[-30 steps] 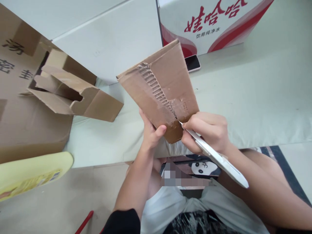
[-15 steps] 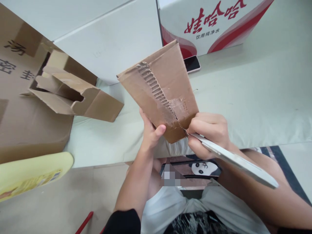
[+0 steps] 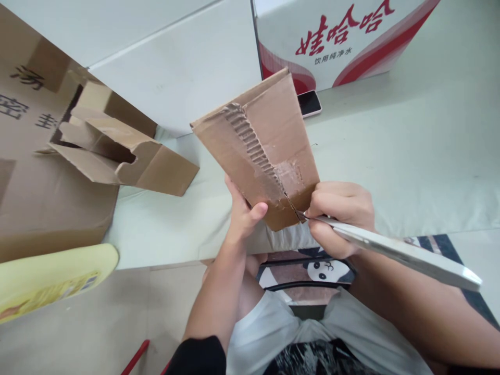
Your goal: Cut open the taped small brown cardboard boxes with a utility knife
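Observation:
A brown cardboard box (image 3: 258,151) is held tilted over the pale green covered surface. A torn strip of bare corrugation runs down its upper face into a narrow slit along the seam. My left hand (image 3: 244,211) is closed on its lower left edge, thumb on the face and most fingers hidden beneath. In my right hand (image 3: 339,213), closed at the box's lower right corner, is a utility knife (image 3: 402,252) with a long white handle. The thin blade meets the seam near the bottom edge; the tip is hard to make out.
An opened small carton (image 3: 128,151) stands at left against a large brown carton (image 3: 50,198). Behind are a white box (image 3: 183,73), a red-and-white printed carton (image 3: 336,47) and a phone (image 3: 310,103). A yellow container (image 3: 58,276) lies lower left.
My right hand with the utility knife has shifted slightly right, and the handle has swung outward to the right. The box has moved a little down and right with my left hand.

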A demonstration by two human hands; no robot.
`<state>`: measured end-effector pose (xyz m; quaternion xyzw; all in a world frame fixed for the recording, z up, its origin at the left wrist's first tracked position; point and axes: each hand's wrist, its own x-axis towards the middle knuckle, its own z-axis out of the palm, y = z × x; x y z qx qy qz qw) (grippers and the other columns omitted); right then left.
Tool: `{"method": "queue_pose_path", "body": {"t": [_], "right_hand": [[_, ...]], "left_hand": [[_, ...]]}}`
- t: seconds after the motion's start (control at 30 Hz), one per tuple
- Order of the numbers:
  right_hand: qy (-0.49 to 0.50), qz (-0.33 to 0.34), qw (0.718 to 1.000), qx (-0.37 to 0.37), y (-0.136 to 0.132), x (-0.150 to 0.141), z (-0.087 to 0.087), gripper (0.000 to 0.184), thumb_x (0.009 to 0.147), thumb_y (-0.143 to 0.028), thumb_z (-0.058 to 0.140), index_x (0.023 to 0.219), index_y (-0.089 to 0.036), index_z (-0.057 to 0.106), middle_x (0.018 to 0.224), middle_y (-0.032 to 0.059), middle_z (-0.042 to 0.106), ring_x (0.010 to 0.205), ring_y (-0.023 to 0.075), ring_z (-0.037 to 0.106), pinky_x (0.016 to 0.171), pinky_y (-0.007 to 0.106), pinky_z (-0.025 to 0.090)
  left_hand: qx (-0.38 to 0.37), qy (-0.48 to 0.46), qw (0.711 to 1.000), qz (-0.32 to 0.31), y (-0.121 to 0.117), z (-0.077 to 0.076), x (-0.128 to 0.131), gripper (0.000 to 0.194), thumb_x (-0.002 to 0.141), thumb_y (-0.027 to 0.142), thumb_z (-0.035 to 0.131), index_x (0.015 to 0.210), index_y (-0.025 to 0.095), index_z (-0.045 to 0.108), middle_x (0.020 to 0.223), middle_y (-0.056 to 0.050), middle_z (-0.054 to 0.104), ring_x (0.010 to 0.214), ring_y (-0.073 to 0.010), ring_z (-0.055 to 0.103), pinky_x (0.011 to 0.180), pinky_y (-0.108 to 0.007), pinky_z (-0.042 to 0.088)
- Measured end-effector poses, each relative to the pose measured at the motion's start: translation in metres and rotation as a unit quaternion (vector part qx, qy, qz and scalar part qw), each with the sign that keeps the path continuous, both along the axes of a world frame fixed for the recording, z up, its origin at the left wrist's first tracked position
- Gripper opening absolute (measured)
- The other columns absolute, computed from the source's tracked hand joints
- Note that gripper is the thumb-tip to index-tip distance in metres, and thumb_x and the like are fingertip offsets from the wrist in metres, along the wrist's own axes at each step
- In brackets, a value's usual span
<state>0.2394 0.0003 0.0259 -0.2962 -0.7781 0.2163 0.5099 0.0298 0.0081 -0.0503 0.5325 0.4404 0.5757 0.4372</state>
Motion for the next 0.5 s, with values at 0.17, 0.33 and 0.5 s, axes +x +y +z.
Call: {"method": "queue_pose_path", "body": {"t": [0.17,0.33,0.5], "right_hand": [[0.005,-0.004,1.0,-0.003,-0.0002,0.0001,0.0002,0.021,0.064,-0.007,0.051,0.066,-0.024,0.038,0.053,-0.0057,0.034,0.049,0.011,0.03,0.049,0.029,0.026],[0.01,0.001,1.0,-0.005,-0.0008,0.0001,0.0001,0.021,0.064,-0.007,0.05,0.067,-0.024,0.039,0.053,-0.0058,0.036,0.048,0.0107,0.03,0.049,0.029,0.025],[0.01,0.005,1.0,-0.006,-0.0008,0.0003,0.0002,0.019,0.065,-0.008,0.051,0.066,-0.024,0.041,0.051,-0.0056,0.04,0.047,0.0107,0.033,0.048,0.028,0.027]], "left_hand": [[-0.004,0.003,1.0,-0.003,0.0,-0.0004,-0.0005,0.113,0.069,0.086,0.078,0.155,0.031,0.029,0.165,-0.02,0.038,0.156,-0.0473,0.039,0.123,-0.071,0.038],[0.003,0.0,1.0,-0.002,0.0015,-0.0024,0.0,0.114,0.067,0.086,0.078,0.154,0.031,0.029,0.164,-0.02,0.04,0.155,-0.0471,0.039,0.123,-0.068,0.039],[-0.003,-0.008,1.0,0.001,0.0014,0.0007,0.0013,0.113,0.066,0.086,0.08,0.152,0.032,0.032,0.162,-0.019,0.042,0.153,-0.0467,0.042,0.122,-0.067,0.039]]}}
